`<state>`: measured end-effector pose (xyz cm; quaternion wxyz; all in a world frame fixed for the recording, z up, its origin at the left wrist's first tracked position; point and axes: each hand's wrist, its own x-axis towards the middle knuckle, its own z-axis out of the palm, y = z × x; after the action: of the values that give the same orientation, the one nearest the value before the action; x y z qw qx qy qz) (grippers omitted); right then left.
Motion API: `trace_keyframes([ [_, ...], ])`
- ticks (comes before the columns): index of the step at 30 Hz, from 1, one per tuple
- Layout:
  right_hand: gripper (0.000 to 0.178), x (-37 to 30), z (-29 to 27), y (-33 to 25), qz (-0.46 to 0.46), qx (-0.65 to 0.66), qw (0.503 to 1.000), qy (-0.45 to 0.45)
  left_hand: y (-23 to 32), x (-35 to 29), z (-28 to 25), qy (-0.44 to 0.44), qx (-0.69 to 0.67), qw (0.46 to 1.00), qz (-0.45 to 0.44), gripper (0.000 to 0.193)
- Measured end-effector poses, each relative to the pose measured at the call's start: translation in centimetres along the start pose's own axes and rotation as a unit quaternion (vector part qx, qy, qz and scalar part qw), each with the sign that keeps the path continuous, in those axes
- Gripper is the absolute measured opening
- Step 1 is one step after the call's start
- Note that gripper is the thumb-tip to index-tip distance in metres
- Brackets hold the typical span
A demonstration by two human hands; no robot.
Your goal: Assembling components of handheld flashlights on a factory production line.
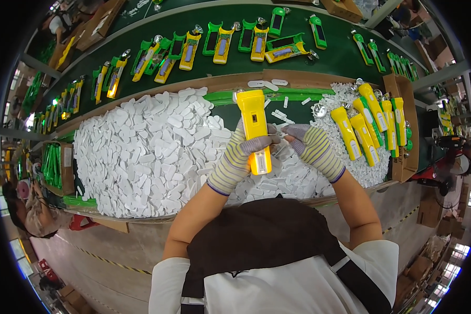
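In the head view, the left hand's [231, 159] fingers [258, 143] wrap the yellow flashlight [253, 119] above white plastic pieces [152, 152]; its long axis runs near to far, wide head farthest, underside hidden. The right hand's [318, 149] fingers curl; whether they grip anything is unclear.

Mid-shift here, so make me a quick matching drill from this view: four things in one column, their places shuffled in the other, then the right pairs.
Column 1
1. Large white pile
2. Opened flashlights
3. Right hand
4. Flashlight cluster

Column 2
A. Just right of the held yellow flashlight
B. On small white bits
C. Mostly left of the left hand
D. On the dark green surface

Pairs: 1-C, 2-D, 3-A, 4-B
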<state>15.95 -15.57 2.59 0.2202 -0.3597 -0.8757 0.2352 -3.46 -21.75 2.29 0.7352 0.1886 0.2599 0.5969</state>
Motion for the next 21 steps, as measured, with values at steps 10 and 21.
trace_keyframes([
  [10,0.012,1.3,2.5,-2.6,0.117,0.537,0.822,0.147,-1.2,1.2,-0.2,-0.023,0.121,0.991,0.057,0.067],
  [21,0.028,2.0,5.2,-3.5,0.115,0.551,0.801,0.201,-2.1,1.4,-0.7,-0.044,0.223,0.97,0.09,0.081],
])
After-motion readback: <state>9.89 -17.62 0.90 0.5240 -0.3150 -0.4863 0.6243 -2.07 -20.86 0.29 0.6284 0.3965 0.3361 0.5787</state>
